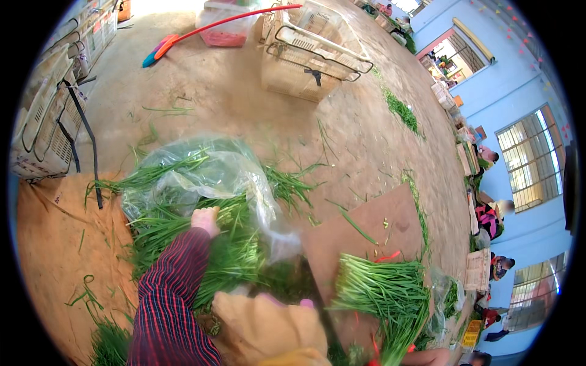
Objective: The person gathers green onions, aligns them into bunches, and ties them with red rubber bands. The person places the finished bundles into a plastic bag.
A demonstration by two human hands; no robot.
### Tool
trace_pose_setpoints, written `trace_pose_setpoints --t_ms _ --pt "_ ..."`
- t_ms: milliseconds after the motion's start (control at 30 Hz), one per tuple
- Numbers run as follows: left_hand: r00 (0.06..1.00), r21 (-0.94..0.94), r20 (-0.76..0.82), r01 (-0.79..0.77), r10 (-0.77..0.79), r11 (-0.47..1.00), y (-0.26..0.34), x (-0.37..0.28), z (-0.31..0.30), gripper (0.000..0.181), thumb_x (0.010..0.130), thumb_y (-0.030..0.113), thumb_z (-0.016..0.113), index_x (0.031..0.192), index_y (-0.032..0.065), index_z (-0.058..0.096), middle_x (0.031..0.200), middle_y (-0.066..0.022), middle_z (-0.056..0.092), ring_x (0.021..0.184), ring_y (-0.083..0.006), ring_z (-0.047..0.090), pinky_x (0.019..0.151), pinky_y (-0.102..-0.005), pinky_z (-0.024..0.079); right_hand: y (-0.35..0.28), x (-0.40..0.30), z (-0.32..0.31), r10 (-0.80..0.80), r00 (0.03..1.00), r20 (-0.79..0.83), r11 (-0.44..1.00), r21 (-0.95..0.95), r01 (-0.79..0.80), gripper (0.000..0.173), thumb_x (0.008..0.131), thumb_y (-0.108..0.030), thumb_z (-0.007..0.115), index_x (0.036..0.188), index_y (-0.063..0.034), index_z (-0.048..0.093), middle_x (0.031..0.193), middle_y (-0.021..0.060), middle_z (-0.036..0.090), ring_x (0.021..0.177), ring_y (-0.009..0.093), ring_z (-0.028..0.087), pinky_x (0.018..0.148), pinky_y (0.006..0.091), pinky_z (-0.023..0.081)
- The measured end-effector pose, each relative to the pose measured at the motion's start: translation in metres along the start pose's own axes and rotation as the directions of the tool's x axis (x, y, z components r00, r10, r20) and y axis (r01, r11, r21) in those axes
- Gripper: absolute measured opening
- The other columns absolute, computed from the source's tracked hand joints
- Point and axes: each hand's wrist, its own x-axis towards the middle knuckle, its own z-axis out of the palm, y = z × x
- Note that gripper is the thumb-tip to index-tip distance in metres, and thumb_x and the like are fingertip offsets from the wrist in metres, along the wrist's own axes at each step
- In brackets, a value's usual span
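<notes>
My left hand [206,219], in a dark sleeve with red stripes, is closed around some long green leafy stalks [226,215] above a loose heap of the same greens. A crumpled clear plastic bag [215,164] lies partly over the heap. To the right, a thick bunch of green stalks [380,283], pale ends to the upper left, rests on a brown board [366,224]. Red ties [388,257] lie by it. At the bottom edge, part of what looks like my right hand [425,357] shows beside the leaves; its fingers are cut off from view.
An orange-brown sheet [55,228] covers floor at left, near stacked plastic crates [46,119]. Ahead stand a large crate [297,68], a red-handled broom [160,49] and a clear tub [224,27]. Tan cloth [270,315] is close below. Several people sit along the blue wall [494,114].
</notes>
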Motion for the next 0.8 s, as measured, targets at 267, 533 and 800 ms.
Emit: trace_pose_setpoints --t_ms 267,533,800 --pt "0.990 -0.173 -0.125 -0.086 0.064 0.981 -0.023 -0.008 0.006 0.050 0.065 0.026 0.078 0.112 0.0134 0.068 0.112 -0.0065 0.067 0.114 -0.0248 0.060 0.112 -0.0439 0.032 -0.003 0.010 -0.002 -0.009 1.000 0.022 0.999 0.033 0.008 0.026 0.076 -0.016 0.072 0.101 -0.0074 0.073 0.098 0.0062 0.072 0.093 0.023 0.069 0.079 0.0366 0.049" --pt "0.998 -0.400 -0.013 0.049 -0.059 0.915 -0.015 -0.032 -0.080 0.051 0.067 0.026 0.080 0.111 0.0057 0.066 0.097 -0.0148 0.071 0.090 -0.0294 0.069 0.081 -0.0381 0.055 -0.004 0.005 0.000 -0.010 1.000 0.012 0.999 0.041 0.010 0.026 0.076 -0.014 0.072 0.101 -0.0073 0.073 0.097 0.0067 0.072 0.093 0.024 0.069 0.079 0.0375 0.048" --pt "0.924 -0.967 -0.233 -0.186 -0.304 0.174 -0.051 -0.060 -0.172 0.043 0.071 0.006 0.081 0.111 0.0022 0.066 0.100 -0.0063 0.071 0.090 -0.0167 0.066 0.085 -0.0331 0.053 0.002 0.005 0.006 -0.013 1.000 -0.004 0.994 0.108 0.014 0.026 0.075 -0.009 0.071 0.101 -0.0053 0.073 0.095 0.0073 0.070 0.089 0.027 0.069 0.076 0.0367 0.049"
